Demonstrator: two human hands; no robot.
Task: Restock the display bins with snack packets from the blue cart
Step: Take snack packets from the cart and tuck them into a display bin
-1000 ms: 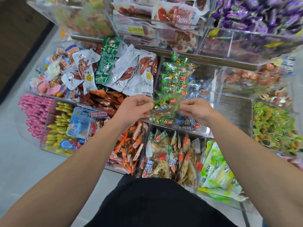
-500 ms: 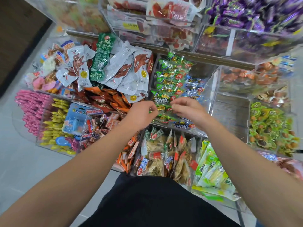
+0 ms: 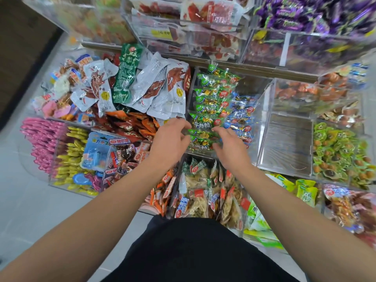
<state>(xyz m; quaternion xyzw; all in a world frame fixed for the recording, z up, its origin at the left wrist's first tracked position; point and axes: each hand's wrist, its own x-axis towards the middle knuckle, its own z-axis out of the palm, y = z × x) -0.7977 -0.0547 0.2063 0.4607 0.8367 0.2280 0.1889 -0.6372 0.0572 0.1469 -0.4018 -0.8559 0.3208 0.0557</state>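
Both my hands reach into a clear acrylic display bin (image 3: 257, 110) on the middle tier of a sweet-shop rack. My left hand (image 3: 169, 142) hovers over the bin's near left corner, fingers loosely bent and parted, their tips just touching the small green clear-plastic snack packets (image 3: 215, 98) stacked in a column down the bin's left half. My right hand (image 3: 231, 148) sits just beside it, fingers spread and lightly curved over the nearest green packets at the bin's front; I cannot tell whether either hand actually pinches one. The two hands are near each other but apart, with a green packet showing between them. In the same bin, to the right of the green stack, lie blue clear-plastic snack packets (image 3: 241, 117).

To the left, a neighbouring bin is heaped with silver-white foil pouches printed with red-brown meat (image 3: 162, 92) and one dark green foil pouch (image 3: 127, 74), above a layer of orange-red packets (image 3: 134, 123). To the right stands a see-through bin with a bare floor (image 3: 284, 143), then light green round-topped snack cups (image 3: 335, 151). Below my hands, a lower bin holds upright clear bags of pale yellow snacks with red labels (image 3: 200, 192). Purple-wrapped sweets (image 3: 309, 15) fill the top right bin. My black shirt (image 3: 183, 251) fills the bottom of the frame.
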